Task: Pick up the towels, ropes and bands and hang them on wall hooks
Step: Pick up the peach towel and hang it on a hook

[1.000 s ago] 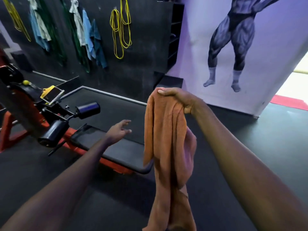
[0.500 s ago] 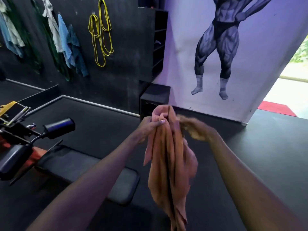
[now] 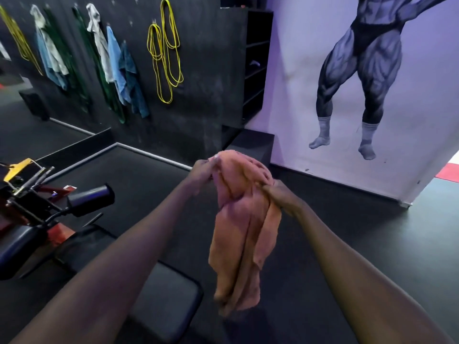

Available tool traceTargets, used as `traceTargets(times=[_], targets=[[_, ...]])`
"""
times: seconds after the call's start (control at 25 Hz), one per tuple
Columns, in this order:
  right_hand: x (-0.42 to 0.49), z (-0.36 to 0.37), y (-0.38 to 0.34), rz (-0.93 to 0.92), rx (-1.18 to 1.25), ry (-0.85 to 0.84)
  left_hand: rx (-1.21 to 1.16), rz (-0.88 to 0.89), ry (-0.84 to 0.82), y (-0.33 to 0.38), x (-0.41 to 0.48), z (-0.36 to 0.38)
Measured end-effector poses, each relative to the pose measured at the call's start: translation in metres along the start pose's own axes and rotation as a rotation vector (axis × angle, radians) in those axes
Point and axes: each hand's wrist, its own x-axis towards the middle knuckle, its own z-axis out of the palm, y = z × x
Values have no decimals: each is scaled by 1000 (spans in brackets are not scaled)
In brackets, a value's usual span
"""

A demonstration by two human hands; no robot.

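Note:
An orange towel (image 3: 242,224) hangs bunched in front of me, held by both hands near its top. My left hand (image 3: 202,173) pinches its upper left edge. My right hand (image 3: 279,194) grips its right side a little lower. On the black wall ahead hang yellow ropes (image 3: 165,58), blue towels (image 3: 123,70), a white towel (image 3: 98,38) and green bands (image 3: 109,95). Farther left hang another blue and white towel (image 3: 51,58) and a yellow band (image 3: 18,38).
A black padded bench (image 3: 159,301) with a red frame (image 3: 58,232) and roller pads (image 3: 90,201) stands at the lower left. A raised black platform (image 3: 129,170) lies before the wall. A black shelf unit (image 3: 257,65) stands by the mural wall (image 3: 298,70).
My left hand came up from over the bench and took hold of the towel's top. My right hand slid down to the towel's side. The view swung right and then slightly back.

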Motion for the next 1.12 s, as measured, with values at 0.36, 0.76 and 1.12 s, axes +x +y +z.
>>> traceTargets(times=[0.36, 0.76, 1.12], targets=[[230, -45, -153, -301, 11, 143, 515, 78, 190, 1, 177, -145], [462, -23, -219, -354, 2, 36, 512, 110, 369, 54, 357, -228], [673, -1, -280, -419, -60, -52, 586, 29, 517, 75, 502, -314]])
